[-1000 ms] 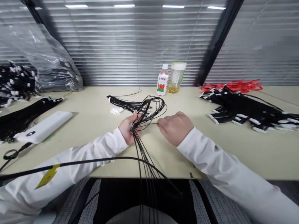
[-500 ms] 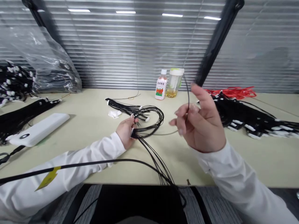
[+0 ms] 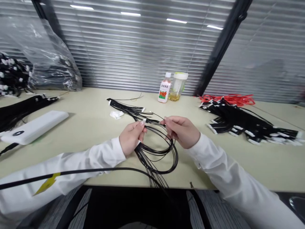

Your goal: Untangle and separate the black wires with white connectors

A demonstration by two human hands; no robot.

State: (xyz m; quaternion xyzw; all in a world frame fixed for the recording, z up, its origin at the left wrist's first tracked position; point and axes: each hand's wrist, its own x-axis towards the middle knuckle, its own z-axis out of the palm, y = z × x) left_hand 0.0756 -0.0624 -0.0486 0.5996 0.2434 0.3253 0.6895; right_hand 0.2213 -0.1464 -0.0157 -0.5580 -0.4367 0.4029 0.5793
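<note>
A looped bundle of thin black cables (image 3: 172, 156) with white connectors is pinched in my left hand (image 3: 132, 136) over the middle of the table. Beside it, my right hand (image 3: 181, 131) has its fingertips closed on a thin black cable (image 3: 158, 116) at the top of the loop. The loop hangs between and below both hands, with loose cable ends running toward the table's front edge. Behind my left hand lies another bundle of black cables (image 3: 126, 108), partly covered by the held one. A crumpled white scrap (image 3: 116, 114) rests just left of it.
A drink bottle (image 3: 164, 88) and a lidded cup (image 3: 178, 86) stand at the back. Black cable bundles (image 3: 245, 117) and red ties (image 3: 231, 99) lie at right. At left are a white power bank (image 3: 35, 127), more cables (image 3: 21, 109) and a clear plastic bag (image 3: 54, 63).
My right hand has come down and left from its raised position, bringing the thin cable to the bundle near my left hand. The held loop now hangs lower and wider.
</note>
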